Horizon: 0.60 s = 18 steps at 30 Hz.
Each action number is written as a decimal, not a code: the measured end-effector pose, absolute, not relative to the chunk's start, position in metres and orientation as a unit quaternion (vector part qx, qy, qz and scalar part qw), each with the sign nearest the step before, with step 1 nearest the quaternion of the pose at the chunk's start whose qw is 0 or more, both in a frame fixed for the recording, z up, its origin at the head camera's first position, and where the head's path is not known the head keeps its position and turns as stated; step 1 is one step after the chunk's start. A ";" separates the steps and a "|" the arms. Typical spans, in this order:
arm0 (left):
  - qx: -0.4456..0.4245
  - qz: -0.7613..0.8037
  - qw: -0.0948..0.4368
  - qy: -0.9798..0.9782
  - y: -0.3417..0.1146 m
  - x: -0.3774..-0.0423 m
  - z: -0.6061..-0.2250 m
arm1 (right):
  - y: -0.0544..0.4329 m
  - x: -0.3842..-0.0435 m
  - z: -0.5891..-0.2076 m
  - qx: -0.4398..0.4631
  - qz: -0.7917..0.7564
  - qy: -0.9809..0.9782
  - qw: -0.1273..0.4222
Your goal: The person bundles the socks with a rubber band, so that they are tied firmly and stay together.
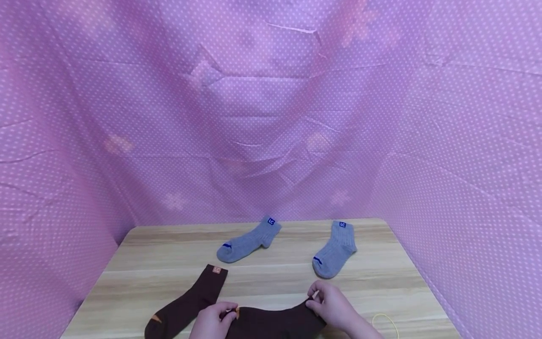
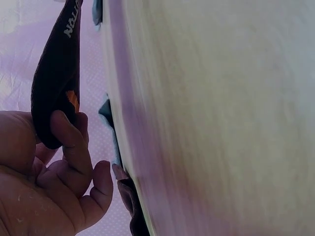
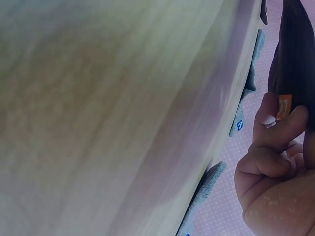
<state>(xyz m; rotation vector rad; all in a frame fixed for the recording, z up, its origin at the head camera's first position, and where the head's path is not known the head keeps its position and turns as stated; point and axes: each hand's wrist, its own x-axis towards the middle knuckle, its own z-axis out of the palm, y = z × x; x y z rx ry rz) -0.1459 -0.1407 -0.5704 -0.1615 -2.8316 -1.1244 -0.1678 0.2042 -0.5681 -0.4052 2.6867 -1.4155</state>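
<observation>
Stretched between both hands is a dark brown sock, raised off the table at its front edge. My left hand pinches the toe end, by an orange patch; in the left wrist view the thumb and fingers of the left hand close on the sock, which bears pale lettering. At the cuff end, my right hand pinches the sock. The right wrist view shows an orange label between the fingers of the right hand. A second brown sock lies flat to the left, partly behind the left hand.
Two grey socks with blue marks lie towards the back of the wooden table: one grey sock near the middle, another grey sock to the right. A thin yellow loop is at the front right. Pink dotted cloth surrounds the table.
</observation>
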 end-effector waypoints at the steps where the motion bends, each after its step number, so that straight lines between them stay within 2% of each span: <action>1: -0.056 -0.366 0.048 -0.928 -0.141 -0.146 -0.571 | 0.204 -0.168 -0.568 -0.131 -0.461 0.877 0.041; 11: -0.071 -0.357 0.049 -0.930 -0.143 -0.146 -0.576 | 0.203 -0.168 -0.573 -0.136 -0.459 0.876 0.051; 18: -0.061 -0.367 -0.008 -0.928 -0.145 -0.147 -0.573 | 0.204 -0.168 -0.579 -0.154 -0.457 0.873 0.078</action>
